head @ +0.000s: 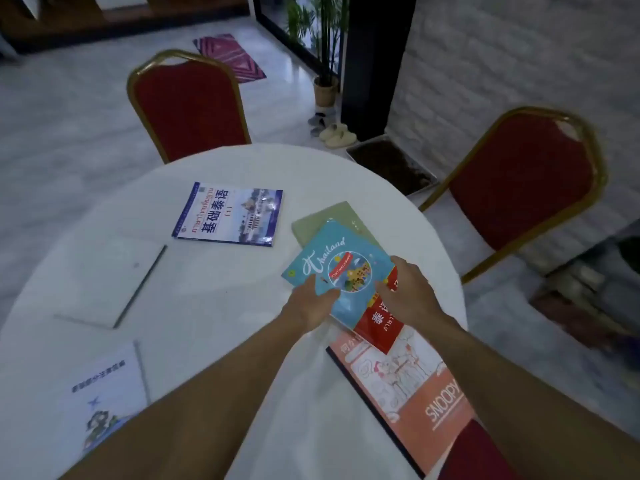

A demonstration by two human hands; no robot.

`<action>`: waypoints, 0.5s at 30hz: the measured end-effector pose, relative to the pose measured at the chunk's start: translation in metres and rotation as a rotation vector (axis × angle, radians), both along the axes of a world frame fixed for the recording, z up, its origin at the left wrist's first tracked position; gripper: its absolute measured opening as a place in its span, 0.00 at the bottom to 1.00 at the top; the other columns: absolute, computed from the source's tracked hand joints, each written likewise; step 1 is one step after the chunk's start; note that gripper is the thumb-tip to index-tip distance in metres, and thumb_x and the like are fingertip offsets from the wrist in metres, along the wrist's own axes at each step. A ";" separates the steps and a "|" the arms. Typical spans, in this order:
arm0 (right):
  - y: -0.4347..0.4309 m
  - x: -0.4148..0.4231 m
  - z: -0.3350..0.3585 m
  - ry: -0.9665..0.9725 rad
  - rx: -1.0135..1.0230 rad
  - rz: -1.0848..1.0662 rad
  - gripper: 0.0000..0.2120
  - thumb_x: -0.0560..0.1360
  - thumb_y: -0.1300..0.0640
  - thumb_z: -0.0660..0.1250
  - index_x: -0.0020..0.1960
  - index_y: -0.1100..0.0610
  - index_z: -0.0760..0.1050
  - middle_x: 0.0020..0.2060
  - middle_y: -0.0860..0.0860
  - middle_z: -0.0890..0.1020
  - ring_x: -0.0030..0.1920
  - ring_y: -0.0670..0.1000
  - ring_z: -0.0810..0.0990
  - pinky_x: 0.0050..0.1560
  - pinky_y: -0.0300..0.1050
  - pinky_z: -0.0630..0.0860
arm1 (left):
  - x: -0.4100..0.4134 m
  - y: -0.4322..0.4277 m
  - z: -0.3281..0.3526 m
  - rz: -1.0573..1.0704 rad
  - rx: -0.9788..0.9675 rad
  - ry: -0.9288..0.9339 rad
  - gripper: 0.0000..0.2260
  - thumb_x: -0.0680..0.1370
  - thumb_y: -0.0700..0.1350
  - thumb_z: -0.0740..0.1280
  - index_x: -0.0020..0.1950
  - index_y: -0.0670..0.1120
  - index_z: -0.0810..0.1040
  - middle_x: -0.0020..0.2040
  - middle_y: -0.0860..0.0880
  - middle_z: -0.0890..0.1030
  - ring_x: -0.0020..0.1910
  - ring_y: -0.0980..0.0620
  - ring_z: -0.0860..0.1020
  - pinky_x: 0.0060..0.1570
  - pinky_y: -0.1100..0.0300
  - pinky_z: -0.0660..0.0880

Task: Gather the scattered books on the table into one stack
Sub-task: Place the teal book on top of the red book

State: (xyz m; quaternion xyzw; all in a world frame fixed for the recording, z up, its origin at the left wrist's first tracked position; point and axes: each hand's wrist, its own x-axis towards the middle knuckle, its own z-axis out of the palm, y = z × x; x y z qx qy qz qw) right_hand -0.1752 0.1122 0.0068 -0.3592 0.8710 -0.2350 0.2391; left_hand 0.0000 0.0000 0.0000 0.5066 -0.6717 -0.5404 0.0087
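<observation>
Both hands (360, 299) grip the blue Thailand book (341, 268) between them.

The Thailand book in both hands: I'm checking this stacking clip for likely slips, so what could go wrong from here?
1. The Thailand book is pinched only at its near corners by the left hand and right hand, and the red book beneath is askew, so it may slide out.
2. The Snoopy book seems to overhang the table edge; a nudge might tip it off.
</observation>
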 end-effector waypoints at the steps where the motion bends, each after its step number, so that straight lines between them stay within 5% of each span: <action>1: 0.000 -0.002 -0.004 -0.007 0.018 -0.012 0.25 0.77 0.46 0.69 0.72 0.49 0.68 0.64 0.54 0.77 0.62 0.57 0.80 0.61 0.57 0.79 | 0.000 0.004 -0.004 0.060 0.071 0.043 0.28 0.78 0.56 0.65 0.77 0.52 0.63 0.64 0.53 0.75 0.55 0.52 0.76 0.54 0.56 0.71; 3: -0.005 -0.010 -0.014 -0.008 0.056 -0.020 0.27 0.77 0.48 0.70 0.73 0.50 0.68 0.65 0.54 0.76 0.64 0.57 0.79 0.63 0.57 0.78 | -0.003 0.010 -0.015 0.164 0.189 0.098 0.27 0.77 0.53 0.68 0.75 0.53 0.65 0.57 0.56 0.73 0.49 0.56 0.74 0.50 0.56 0.73; 7: -0.015 -0.027 -0.029 0.042 0.132 0.032 0.22 0.76 0.50 0.71 0.68 0.52 0.70 0.61 0.53 0.78 0.65 0.57 0.76 0.65 0.59 0.75 | -0.008 0.015 -0.033 0.399 0.207 0.130 0.22 0.75 0.50 0.71 0.66 0.54 0.68 0.63 0.48 0.68 0.55 0.49 0.77 0.54 0.50 0.81; 10: -0.020 -0.037 -0.036 0.012 0.243 0.037 0.25 0.74 0.48 0.71 0.68 0.51 0.69 0.61 0.53 0.77 0.65 0.58 0.75 0.66 0.60 0.73 | -0.011 0.019 -0.035 0.514 0.385 0.194 0.22 0.75 0.45 0.72 0.64 0.53 0.66 0.62 0.44 0.73 0.52 0.46 0.80 0.43 0.53 0.81; 15: -0.014 -0.046 -0.041 -0.005 0.360 -0.003 0.41 0.64 0.39 0.78 0.72 0.44 0.65 0.61 0.54 0.78 0.63 0.59 0.76 0.64 0.56 0.72 | -0.013 0.020 -0.036 0.541 0.493 0.340 0.23 0.76 0.35 0.71 0.64 0.50 0.64 0.59 0.43 0.78 0.48 0.46 0.82 0.37 0.57 0.78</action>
